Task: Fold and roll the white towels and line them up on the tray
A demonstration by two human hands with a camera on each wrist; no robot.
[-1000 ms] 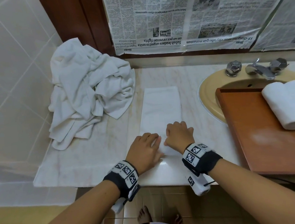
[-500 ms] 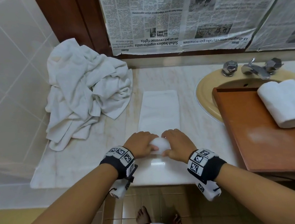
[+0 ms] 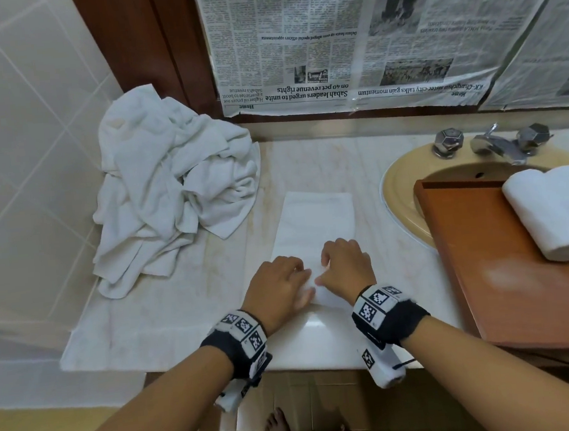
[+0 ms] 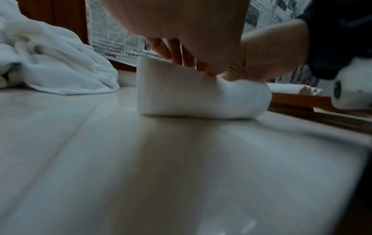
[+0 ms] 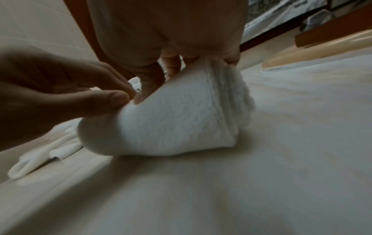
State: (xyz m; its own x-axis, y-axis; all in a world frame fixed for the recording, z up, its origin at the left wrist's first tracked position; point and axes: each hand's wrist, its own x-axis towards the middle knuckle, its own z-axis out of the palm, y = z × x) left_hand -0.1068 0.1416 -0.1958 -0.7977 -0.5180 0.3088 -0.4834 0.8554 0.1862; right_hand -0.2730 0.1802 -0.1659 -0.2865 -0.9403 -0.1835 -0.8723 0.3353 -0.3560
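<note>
Both my hands sit on the near end of the folded towel (image 3: 316, 221), which lies as a long strip on the marble counter (image 3: 168, 315), running away from me toward the wall. Far left on the counter, well apart from my hands, a heap of loose white towels (image 3: 175, 204) leans against the tiled wall.

My left hand (image 3: 277, 289) lies on the left half of the rolled-up near end, fingers curled over the top of the roll (image 4: 193, 93), thumb against its near face. The wrist views show the roll as a short, thick cylinder resting on the counter, with the flat part of the strip beyond it.

My right hand (image 3: 346, 268) is just beside the left, almost touching it, on the right half of the roll; its fingers (image 5: 171, 63) bend down over the roll's far side and its thumb presses on the top, so it grips the cloth too.

To the right, the wooden tray (image 3: 509, 281) rests across the yellow sink (image 3: 399, 184), and rolled white towels (image 3: 558, 212) lie on its far right part, well apart from my hands.
</note>
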